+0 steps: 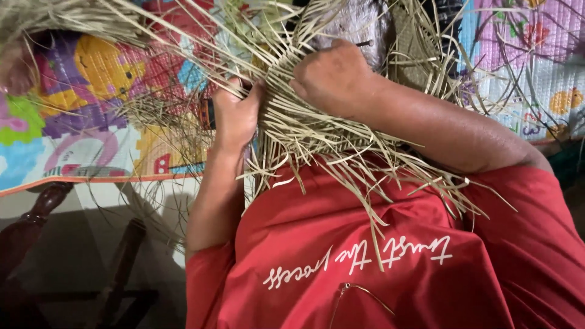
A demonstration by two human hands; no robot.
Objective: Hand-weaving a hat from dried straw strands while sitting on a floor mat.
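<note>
A loose bundle of pale dried straw strips [304,131] lies across my lap and fans out over my red shirt [365,244]. My left hand [234,113] is closed around the strips on the bundle's left side. Just to the right, my right hand [332,73] is fisted over the strips at the bundle's top, knuckles toward the camera. The two hands are close together, about a hand's width apart. Where the fingertips sit inside the straw is hidden. More strips [201,24] spread upward and to the left.
A colourful patterned play mat [79,103] covers the floor beyond the straw and continues at the right [536,55]. Dark wooden furniture legs [36,213] stand at the lower left. A thin pair of glasses [359,292] hangs on my shirt.
</note>
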